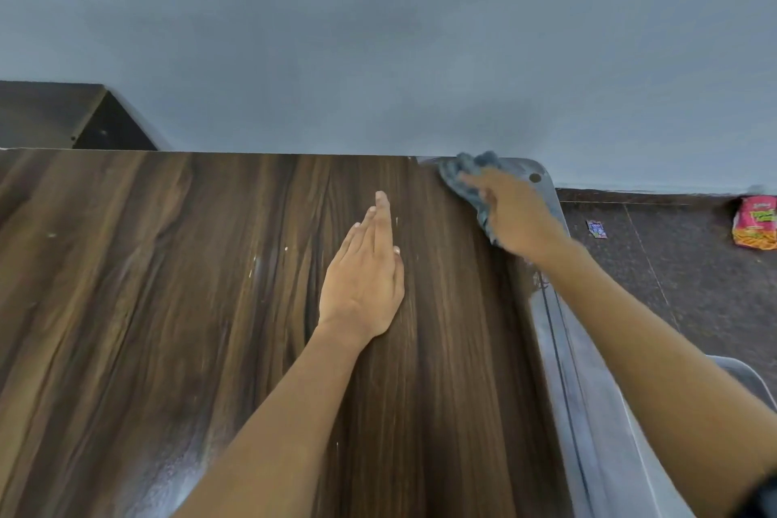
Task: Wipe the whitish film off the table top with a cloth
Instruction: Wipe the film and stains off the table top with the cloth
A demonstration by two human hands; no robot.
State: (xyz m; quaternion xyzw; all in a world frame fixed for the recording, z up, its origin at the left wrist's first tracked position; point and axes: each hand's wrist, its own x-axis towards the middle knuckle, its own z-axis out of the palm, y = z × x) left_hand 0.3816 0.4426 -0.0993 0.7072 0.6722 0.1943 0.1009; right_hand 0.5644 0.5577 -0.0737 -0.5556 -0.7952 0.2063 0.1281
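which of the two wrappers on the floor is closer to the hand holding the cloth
The small blue wrapper; the red snack packet lies farther right of the right hand gripping the cloth.

Both forearms are bare, with no sleeves visible. The left hand (365, 278) and the right hand (519, 214) wear no gloves and no rings. The right hand looks a little blurred.
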